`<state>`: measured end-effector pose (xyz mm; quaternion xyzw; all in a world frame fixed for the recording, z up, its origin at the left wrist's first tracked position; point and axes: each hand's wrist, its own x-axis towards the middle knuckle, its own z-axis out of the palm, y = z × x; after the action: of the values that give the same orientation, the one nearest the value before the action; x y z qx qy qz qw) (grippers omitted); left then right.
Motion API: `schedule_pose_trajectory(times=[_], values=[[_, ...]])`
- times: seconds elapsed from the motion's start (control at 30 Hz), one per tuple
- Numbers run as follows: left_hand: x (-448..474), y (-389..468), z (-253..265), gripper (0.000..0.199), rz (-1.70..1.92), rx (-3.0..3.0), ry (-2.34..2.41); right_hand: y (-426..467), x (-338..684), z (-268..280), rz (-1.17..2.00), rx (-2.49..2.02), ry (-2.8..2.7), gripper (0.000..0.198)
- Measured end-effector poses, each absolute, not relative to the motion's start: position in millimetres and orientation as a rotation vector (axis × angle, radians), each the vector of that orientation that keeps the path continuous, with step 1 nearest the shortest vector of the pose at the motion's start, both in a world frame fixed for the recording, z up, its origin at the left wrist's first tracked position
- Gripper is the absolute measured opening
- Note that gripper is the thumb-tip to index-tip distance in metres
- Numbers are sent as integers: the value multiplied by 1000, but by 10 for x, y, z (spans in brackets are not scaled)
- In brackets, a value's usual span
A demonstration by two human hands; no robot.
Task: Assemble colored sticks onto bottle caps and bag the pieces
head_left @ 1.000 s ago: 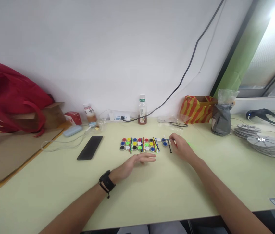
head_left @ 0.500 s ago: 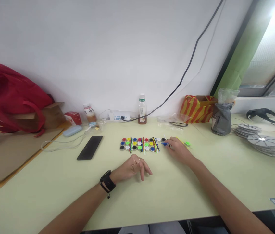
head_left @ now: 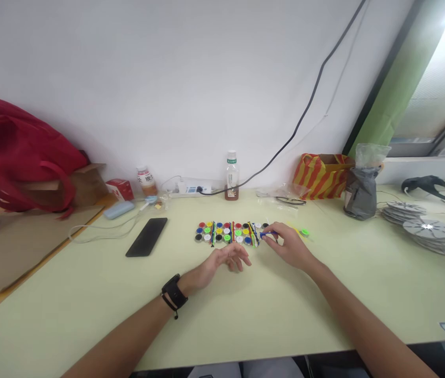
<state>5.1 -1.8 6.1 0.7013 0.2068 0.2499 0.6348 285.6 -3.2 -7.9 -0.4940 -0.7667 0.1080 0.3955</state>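
My right hand (head_left: 290,247) is closed in a pinch on a thin blue strip (head_left: 266,233), at the right end of the rows of small round pieces. My left hand (head_left: 222,261), with a dark watch on its wrist, hovers open just in front of the rows, fingers apart and holding nothing. Several round pieces (head_left: 227,238) in red, yellow, blue, green, white and black stand in rows. Between groups of them lie bundles of thin coloured strips (head_left: 213,233). Part of the right end is hidden behind my right hand, and a bright green round piece (head_left: 304,232) lies beyond it.
A black phone (head_left: 146,237) lies left of the rows. Behind them are a drink bottle (head_left: 231,176), a power strip (head_left: 188,187) and glasses (head_left: 291,201). To the right stand a striped bag (head_left: 319,178), a grey bag (head_left: 360,194) and stacked grey discs (head_left: 429,231).
My left hand has lifted and moved toward the rows, its fingers spreading. My right hand has turned and shifted slightly, and the blue strip now shows between its fingertips.
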Motion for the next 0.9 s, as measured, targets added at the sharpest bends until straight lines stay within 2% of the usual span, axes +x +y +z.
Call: schedule_pose_trajectory(times=[0.23, 0.33, 0.47, 0.6, 0.9], values=[[55, -31, 43, 88, 689, 1798, 651, -171, 2647, 20, 404, -1175, -1857, 16], [97, -22, 19, 77, 748, 1784, 728, -230, 2544, 36, 438, -1150, -1853, 18], [156, -18, 10, 39, 864, 1565, 774, -281, 2410, -3, 421, -1073, -1937, 18], [178, -26, 4, 44, 803, 1443, 709, -310, 2325, -53, 425, -1007, -2023, 19], [170, 45, -58, 40, 887, 1390, 733, -305, 2336, -47, 688, -989, -1866, 32]])
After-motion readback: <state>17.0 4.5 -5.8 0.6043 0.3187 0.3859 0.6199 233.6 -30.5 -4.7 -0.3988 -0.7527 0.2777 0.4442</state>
